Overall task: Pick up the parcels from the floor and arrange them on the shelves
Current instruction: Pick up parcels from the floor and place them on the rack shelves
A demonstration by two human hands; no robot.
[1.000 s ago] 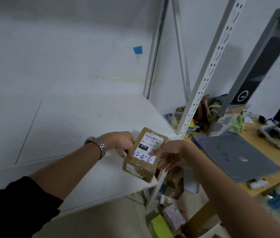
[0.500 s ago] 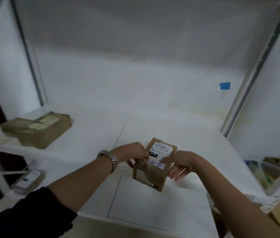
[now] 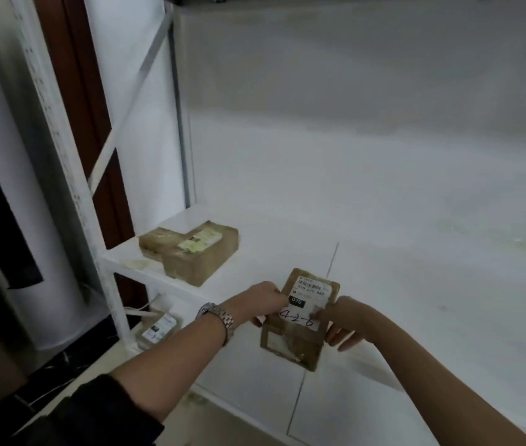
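Far left: two brown parcels [image 3: 200,257] lie flat, touching, at the end of the shelf [image 3: 432,310]. A lower parcel [image 3: 159,328] sits on the tier beneath.

Left hand [image 3: 266,300] pinches the left edge of the labelled parcel [image 3: 300,320]. Right hand [image 3: 347,320] pinches its right edge, thumb on the label.

The parcel is held between both hands over the shelf's front, tilted, its long axis pointing away from the person. Both hands are equally near; bare board lies directly beneath.
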